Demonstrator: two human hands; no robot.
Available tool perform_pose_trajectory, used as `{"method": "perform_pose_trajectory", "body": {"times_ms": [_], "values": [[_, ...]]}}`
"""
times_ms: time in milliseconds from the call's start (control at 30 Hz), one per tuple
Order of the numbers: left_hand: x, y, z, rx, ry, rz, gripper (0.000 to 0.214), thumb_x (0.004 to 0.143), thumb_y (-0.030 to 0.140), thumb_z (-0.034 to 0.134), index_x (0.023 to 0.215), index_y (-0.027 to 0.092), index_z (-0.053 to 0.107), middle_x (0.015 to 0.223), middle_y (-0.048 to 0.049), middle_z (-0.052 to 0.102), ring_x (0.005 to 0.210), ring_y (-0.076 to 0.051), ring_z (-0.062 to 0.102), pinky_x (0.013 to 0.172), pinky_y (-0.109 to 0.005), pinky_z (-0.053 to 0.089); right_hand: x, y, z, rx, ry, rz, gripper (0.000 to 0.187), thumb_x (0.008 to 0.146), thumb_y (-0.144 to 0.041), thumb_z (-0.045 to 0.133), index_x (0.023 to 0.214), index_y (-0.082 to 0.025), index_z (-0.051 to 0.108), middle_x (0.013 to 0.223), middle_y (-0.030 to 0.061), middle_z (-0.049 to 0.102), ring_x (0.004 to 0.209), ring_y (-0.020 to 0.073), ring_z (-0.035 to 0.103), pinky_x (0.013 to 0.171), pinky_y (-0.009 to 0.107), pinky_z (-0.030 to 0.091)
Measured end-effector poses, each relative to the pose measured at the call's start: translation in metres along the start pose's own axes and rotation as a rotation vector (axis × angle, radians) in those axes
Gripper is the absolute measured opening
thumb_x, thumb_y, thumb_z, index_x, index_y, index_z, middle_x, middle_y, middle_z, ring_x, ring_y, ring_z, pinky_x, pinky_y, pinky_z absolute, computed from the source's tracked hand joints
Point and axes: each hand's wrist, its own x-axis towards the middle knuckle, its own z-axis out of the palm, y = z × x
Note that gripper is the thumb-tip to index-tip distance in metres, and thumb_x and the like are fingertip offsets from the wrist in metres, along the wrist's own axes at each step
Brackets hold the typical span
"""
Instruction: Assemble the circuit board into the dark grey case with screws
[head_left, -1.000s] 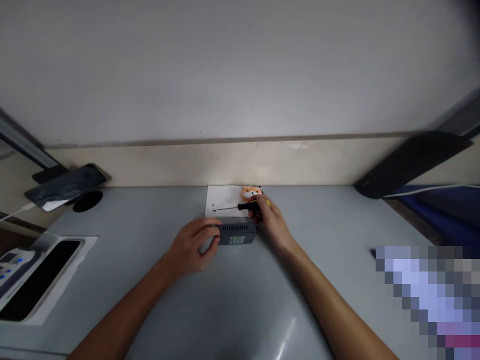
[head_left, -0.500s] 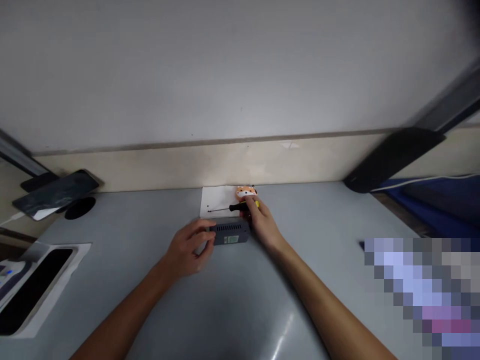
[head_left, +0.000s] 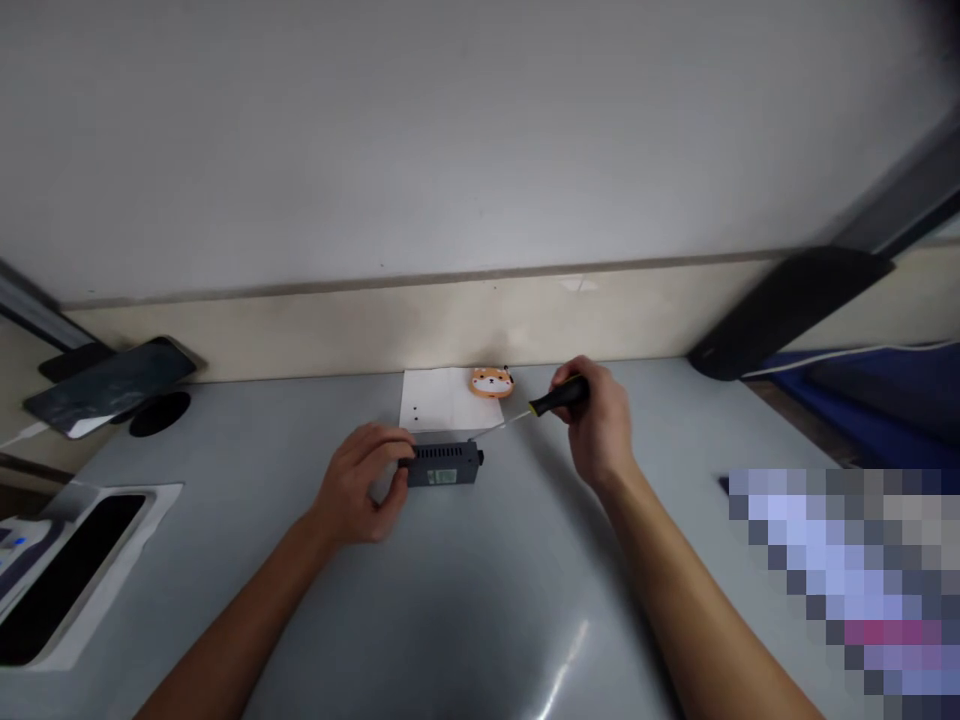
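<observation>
A dark grey vented box (head_left: 454, 468) with a pale label stands on the grey desk (head_left: 450, 620). Its left end is held between the thumb and fingers of my left hand (head_left: 369, 484). My right hand (head_left: 598, 420) is closed round the black and yellow handle of a screwdriver (head_left: 559, 397). The thin shaft slants down to the left, its tip at the box's upper right edge; whether it touches, I cannot tell. Behind the box lies a white sheet (head_left: 442, 390) with two tiny dark specks, perhaps screws. An orange animal-face item (head_left: 491, 382) rests at the sheet's right side.
A phone (head_left: 112, 385) leans on a stand at the left. Nearer me, another dark-screened device (head_left: 75, 575) lies on white paper. A black slanted object (head_left: 787, 310) stands at the back right. The wall (head_left: 480, 320) closes off the desk's far edge.
My right hand has moved right with the screwdriver, whose shaft has swung from over the sheet to the box's right end. The box and my left hand have shifted slightly left.
</observation>
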Motion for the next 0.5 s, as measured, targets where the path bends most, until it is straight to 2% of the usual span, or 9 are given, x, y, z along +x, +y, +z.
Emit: {"method": "perform_pose_trajectory", "body": {"times_ms": [100,267,500], "values": [[0.001,0.01,0.007,0.074,0.009,0.023,0.033,0.087,0.008,0.059,0.117,0.022,0.061,0.123,-0.01,0.07,0.111,-0.025,0.066,0.096,-0.044,0.052,-0.001,-0.007,-0.004,0.003,0.034,-0.038,0.029,0.086,-0.04,0.058,0.066,-0.021,0.06,0.056,-0.0014,0.045,0.048,0.011,0.036,0.042,0.026,0.026],[0.002,0.026,0.024,0.186,0.016,0.032,0.036,0.091,0.006,0.062,0.122,0.024,0.062,0.13,-0.0077,0.071,0.121,-0.024,0.065,0.103,-0.043,0.046,-0.008,-0.014,-0.003,-0.089,0.046,-0.116,0.033,0.088,-0.039,0.056,0.062,-0.019,0.06,0.056,-0.0023,0.042,0.048,0.0094,0.036,0.04,0.021,0.026],[0.004,0.023,0.027,0.243,-0.041,0.028,0.034,0.097,0.011,0.062,0.128,0.025,0.065,0.136,-0.0062,0.069,0.124,-0.022,0.064,0.108,-0.042,0.042,-0.016,-0.018,0.002,-0.185,-0.033,-0.185,0.035,0.092,-0.038,0.055,0.062,-0.02,0.061,0.053,-0.0033,0.039,0.047,0.0095,0.037,0.04,0.021,0.027]]}}
